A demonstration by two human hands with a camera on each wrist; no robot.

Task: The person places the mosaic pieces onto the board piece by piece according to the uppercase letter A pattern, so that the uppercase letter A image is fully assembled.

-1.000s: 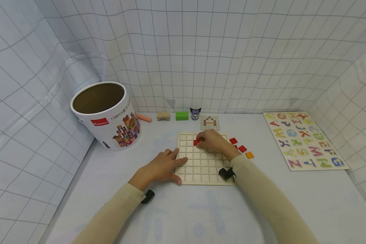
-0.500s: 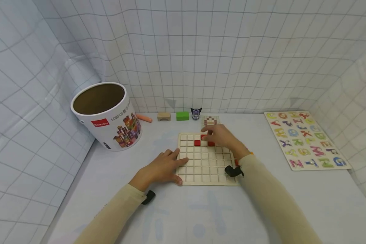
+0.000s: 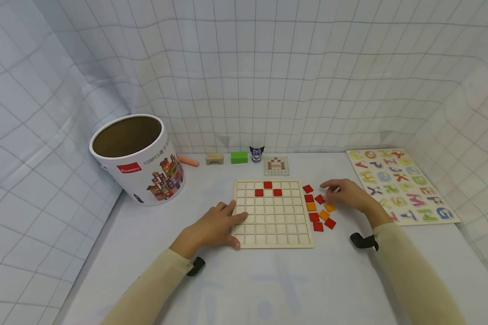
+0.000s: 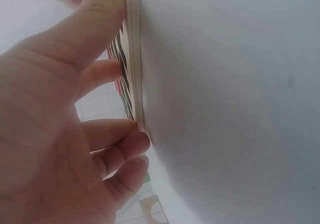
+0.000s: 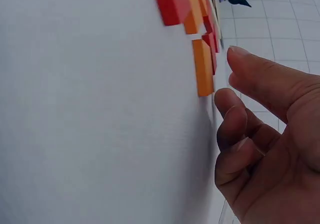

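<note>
A pale wooden grid board [image 3: 264, 244] lies on the table with three red square tiles on it, one red tile [image 3: 268, 185] in the top row and two in the row below. My left hand [image 3: 214, 228] rests along the board's left edge, index finger stretched over the grid and thumb at the lower corner. In the left wrist view the thumb presses the board's side [image 4: 134, 54]. To the right of the board lie several loose red and orange tiles. My right hand [image 3: 347, 195] hovers beside them with nothing in its fingers, close to an orange tile [image 5: 202, 67].
Behind the board lies a small pattern card [image 3: 276, 166]. A figurine [image 3: 256, 154], a green block [image 3: 239, 157], a wooden arch block [image 3: 214, 158] and an orange stick [image 3: 188, 161] line the back. A white bucket [image 3: 140, 178] stands left; an alphabet board [image 3: 406, 186] lies right.
My right hand has left the board's upper rows and moved right to the loose tiles. The three red tiles on the grid now show uncovered. My left hand stays on the board's edge.
</note>
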